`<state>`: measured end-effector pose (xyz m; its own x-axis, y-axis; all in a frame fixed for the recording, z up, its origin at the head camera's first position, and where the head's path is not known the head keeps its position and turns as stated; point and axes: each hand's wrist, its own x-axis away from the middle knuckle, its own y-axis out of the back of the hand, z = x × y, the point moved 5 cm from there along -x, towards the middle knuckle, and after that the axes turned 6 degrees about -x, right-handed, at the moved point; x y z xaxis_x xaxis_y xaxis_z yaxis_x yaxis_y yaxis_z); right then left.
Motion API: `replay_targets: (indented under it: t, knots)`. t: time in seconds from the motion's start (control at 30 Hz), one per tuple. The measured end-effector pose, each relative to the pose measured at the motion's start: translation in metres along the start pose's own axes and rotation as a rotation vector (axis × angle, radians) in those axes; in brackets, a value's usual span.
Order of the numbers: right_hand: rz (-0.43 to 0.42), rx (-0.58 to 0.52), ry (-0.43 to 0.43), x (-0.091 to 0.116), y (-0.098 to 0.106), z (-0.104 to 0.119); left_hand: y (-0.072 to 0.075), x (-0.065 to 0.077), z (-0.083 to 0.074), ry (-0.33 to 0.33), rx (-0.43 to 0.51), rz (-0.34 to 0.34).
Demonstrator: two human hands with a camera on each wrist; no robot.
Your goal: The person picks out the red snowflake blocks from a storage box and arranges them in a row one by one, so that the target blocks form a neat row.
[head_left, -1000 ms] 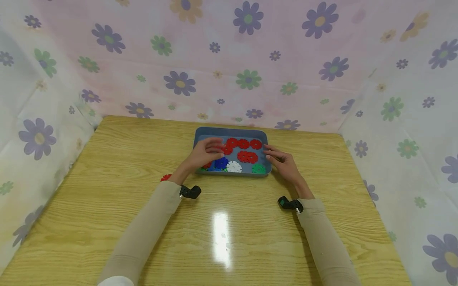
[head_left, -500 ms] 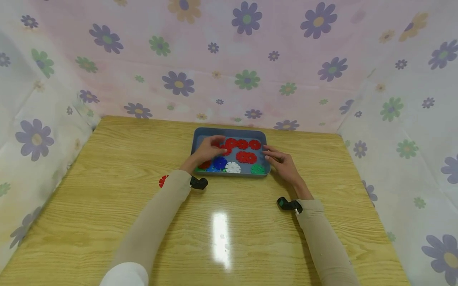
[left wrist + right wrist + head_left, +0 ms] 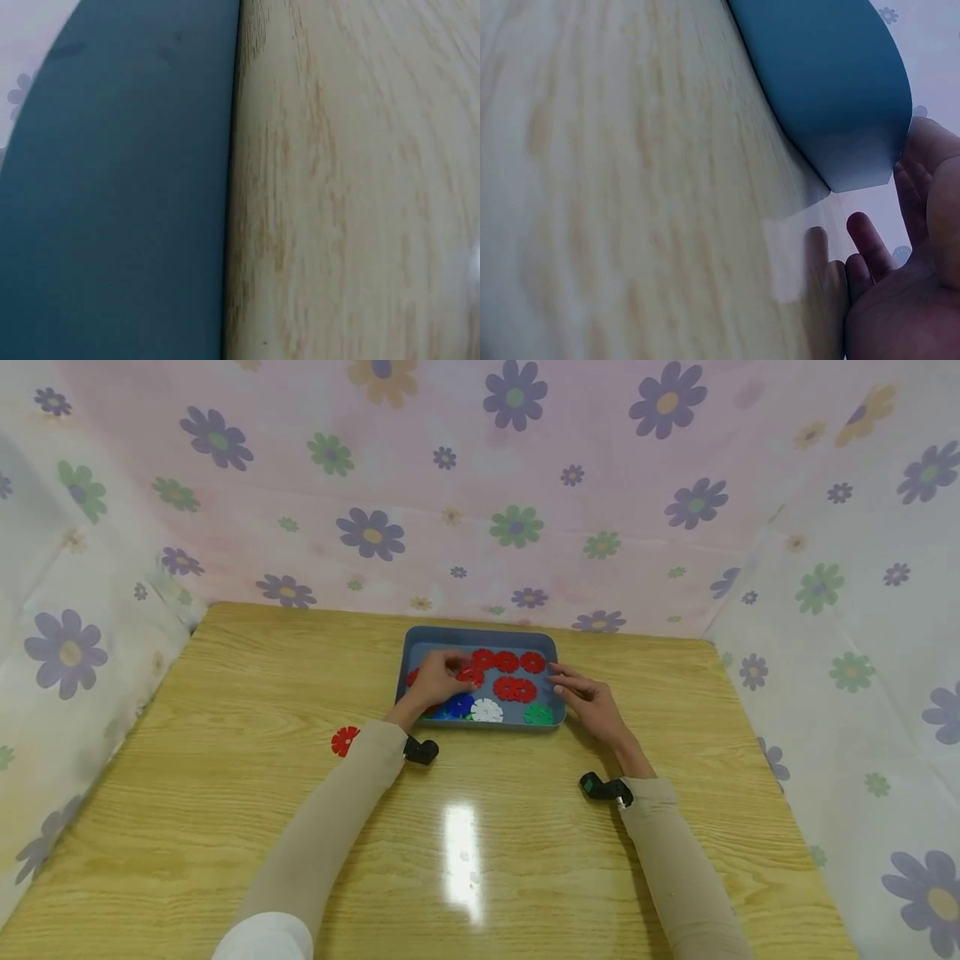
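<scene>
A shallow blue-grey tray (image 3: 480,727) holds several flat, notched plastic discs. My left hand (image 3: 432,679) reaches over the tray's left half, with thumb and fingers at opposite edges of a red notched disc (image 3: 472,676), pinching it. Under that hand lie a blue disc (image 3: 459,705) and other discs, partly hidden. At the tray's right end my right hand (image 3: 597,706) has its fingers loosely extended, tips right at the rim. In the right wrist view, the right hand (image 3: 907,307) is beside the tray's corner (image 3: 855,142). The left wrist view shows only the tray's outer wall (image 3: 127,180) and table.
Several more red discs (image 3: 506,662) lie in the tray's back and right part, with a white disc (image 3: 487,710) and a green disc (image 3: 537,714) along the near side. One red disc (image 3: 344,741) rests on the wooden table (image 3: 525,852) beside the left sleeve.
My left hand has moved forward and its fingers have closed in on the red disc. More of the red disc on the table shows beside the sleeve. The right hand stays at the tray's end.
</scene>
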<state>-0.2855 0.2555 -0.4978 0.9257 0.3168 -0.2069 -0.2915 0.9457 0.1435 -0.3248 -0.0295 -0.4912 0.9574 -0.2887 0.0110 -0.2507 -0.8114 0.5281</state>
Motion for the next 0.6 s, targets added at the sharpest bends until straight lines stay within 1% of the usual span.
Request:
replay_targets:
  t: [0.2,0.3,0.4,0.5,0.6]
  knots:
    - [0.003,0.007,-0.004,-0.0007,-0.0003,0.0002,0.0002,0.0027,-0.0016,-0.013,-0.069,0.018]
    - [0.003,0.009,0.0,-0.0013,-0.0001,0.0002,0.0012,0.0041,-0.0027,-0.031,-0.08,0.029]
    - [0.002,0.008,0.001,-0.0016,0.0,-0.0001,0.0025,0.0046,-0.0023,-0.043,-0.057,0.031]
    - [0.0,0.01,0.001,-0.0013,0.0001,-0.0002,0.0041,0.0051,-0.0002,-0.036,0.003,0.031]
    - [-0.008,0.007,-0.002,-0.0006,0.0006,-0.0005,0.0073,0.0063,0.0017,-0.011,0.083,0.02]
